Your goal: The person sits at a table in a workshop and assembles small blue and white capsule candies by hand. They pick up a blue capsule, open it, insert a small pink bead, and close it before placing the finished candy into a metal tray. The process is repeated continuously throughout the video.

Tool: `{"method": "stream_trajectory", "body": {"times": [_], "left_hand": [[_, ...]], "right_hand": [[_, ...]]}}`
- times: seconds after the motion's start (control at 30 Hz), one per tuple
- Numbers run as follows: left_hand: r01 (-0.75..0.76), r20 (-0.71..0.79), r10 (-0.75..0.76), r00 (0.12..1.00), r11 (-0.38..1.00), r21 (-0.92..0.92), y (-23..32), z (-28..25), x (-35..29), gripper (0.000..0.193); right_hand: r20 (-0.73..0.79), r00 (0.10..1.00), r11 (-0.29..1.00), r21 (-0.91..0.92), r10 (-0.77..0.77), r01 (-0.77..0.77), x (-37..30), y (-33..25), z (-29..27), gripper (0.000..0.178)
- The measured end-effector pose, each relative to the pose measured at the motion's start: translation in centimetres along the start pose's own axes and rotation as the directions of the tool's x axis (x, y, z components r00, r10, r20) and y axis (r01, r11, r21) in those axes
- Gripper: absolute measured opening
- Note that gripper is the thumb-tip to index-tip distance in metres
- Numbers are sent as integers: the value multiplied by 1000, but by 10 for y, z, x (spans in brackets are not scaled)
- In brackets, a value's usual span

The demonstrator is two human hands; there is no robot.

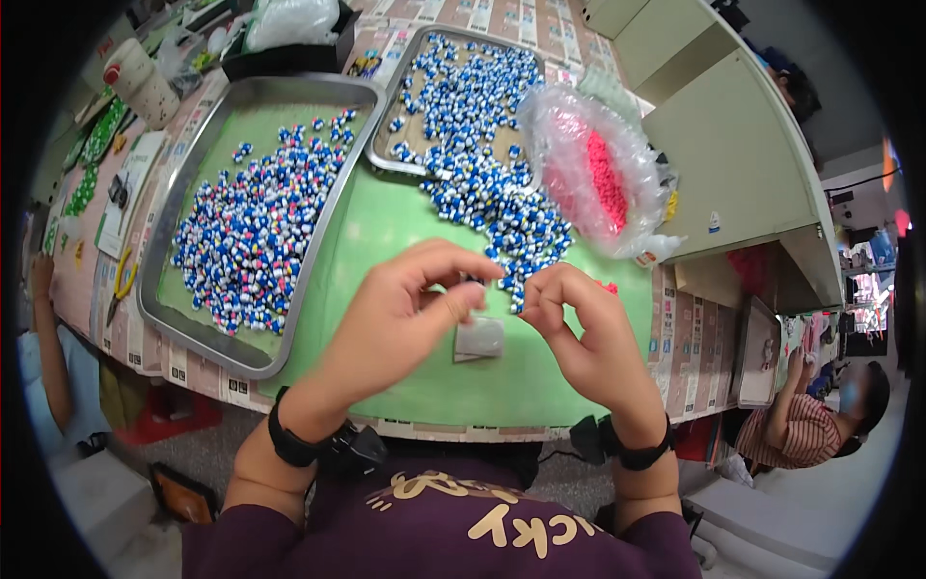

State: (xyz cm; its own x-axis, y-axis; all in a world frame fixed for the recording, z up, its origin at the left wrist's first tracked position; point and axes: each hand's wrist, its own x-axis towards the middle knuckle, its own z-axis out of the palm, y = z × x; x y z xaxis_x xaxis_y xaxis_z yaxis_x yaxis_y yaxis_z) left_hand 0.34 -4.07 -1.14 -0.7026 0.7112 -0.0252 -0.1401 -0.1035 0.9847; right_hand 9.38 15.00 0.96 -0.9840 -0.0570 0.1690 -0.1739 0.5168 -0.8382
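My left hand [410, 304] is held over the green mat [386, 217], its thumb and index finger curved toward each other. Something tiny may be at those fingertips, too small to make out. Opposite it, my right hand [584, 333] has its fingers bent inward and closed beside the near end of a pile of small blue-and-white pieces [526, 232]. Whatever the right fingertips hold is hidden. Between the hands, a small grey block [478, 339] lies on the mat. Small pink-red pieces [607, 288] show just behind the right hand.
To the left is a metal tray [154, 280] of blue, white and pink pieces. Another metal tray [381, 125] at the back holds blue-and-white pieces. A clear plastic bag [550, 125] contains pink pieces. Yellow-handled pliers [123, 275] lie far left. Co-workers sit at both sides.
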Motion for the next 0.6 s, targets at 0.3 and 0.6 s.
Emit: {"method": "stream_trajectory", "body": {"times": [0.3, 0.6], "left_hand": [[-70, -192, 52, 980, 994, -88, -8, -17, -8, 25], [-90, -171, 59, 983, 981, -174, -10, -11, -2, 26]], "right_hand": [[108, 994, 957, -289, -8, 39, 3, 12, 21, 19], [51, 997, 990, -132, 49, -42, 2, 7, 17, 23]]}}
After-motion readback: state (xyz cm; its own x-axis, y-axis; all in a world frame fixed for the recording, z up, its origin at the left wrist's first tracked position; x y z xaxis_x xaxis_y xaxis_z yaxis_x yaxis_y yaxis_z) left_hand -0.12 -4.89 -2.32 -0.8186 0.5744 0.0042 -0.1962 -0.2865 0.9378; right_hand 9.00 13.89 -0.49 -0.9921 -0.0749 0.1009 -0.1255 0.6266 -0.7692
